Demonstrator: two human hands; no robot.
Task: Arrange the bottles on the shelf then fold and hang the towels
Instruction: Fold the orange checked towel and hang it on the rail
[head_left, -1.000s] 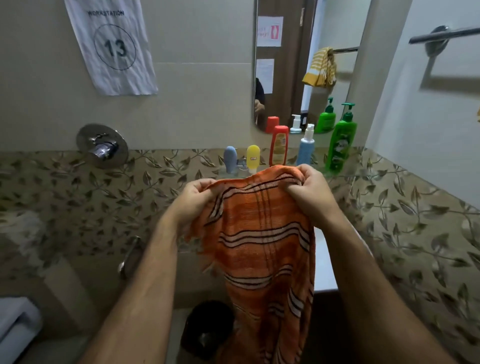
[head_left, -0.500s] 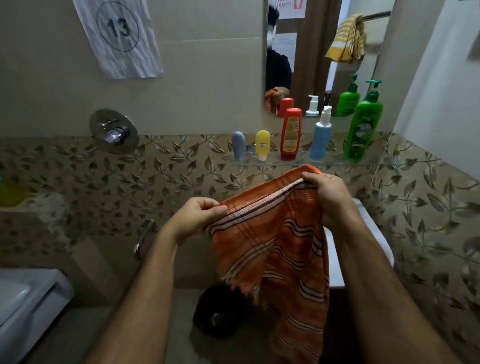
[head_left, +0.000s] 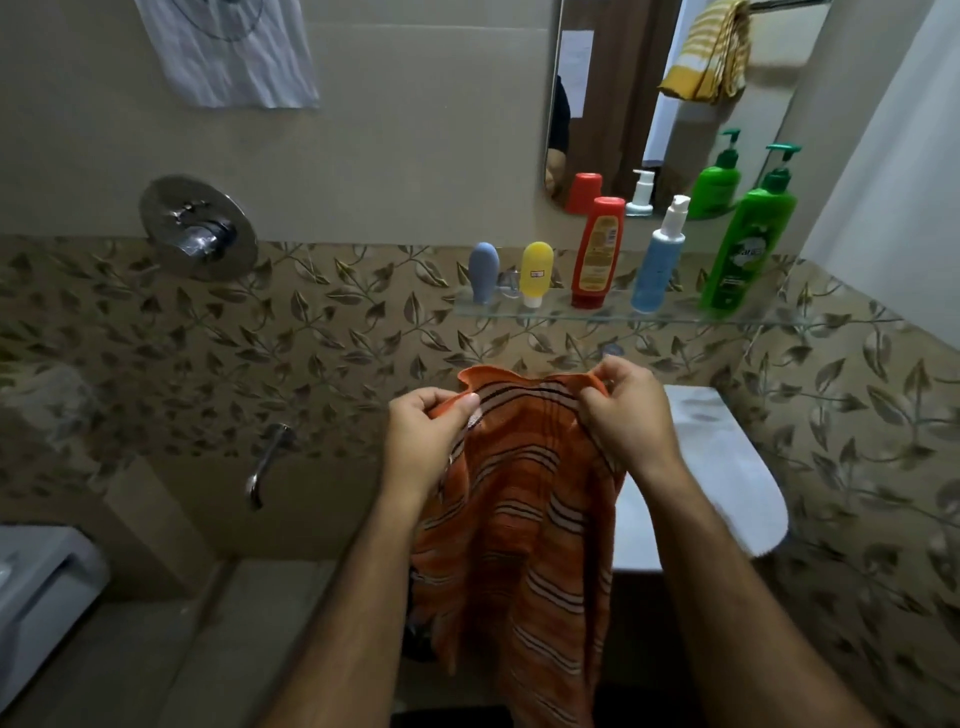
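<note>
An orange striped towel (head_left: 524, 519) hangs in front of me, held by its top edge. My left hand (head_left: 423, 441) pinches the top left corner and my right hand (head_left: 628, 415) grips the top right. Above them a glass shelf (head_left: 769, 318) carries a row of bottles: a grey-blue tube (head_left: 483, 271), a yellow tube (head_left: 536, 273), a red bottle (head_left: 598, 250), a blue pump bottle (head_left: 658, 260) and a green pump bottle (head_left: 748, 244). A yellow striped towel (head_left: 709, 52) shows in the mirror, draped over a rail.
A mirror (head_left: 623, 98) hangs above the shelf. A white basin (head_left: 727, 467) sits under my right arm. On the left wall are a chrome shower valve (head_left: 197, 228), a tap spout (head_left: 265, 462) and a white numbered cloth (head_left: 234, 52). A white fixture (head_left: 36, 592) stands at the lower left.
My view tilted down. Both hands lowered the towel's top edge below the shelf and came closer together, so the towel hangs narrower.
</note>
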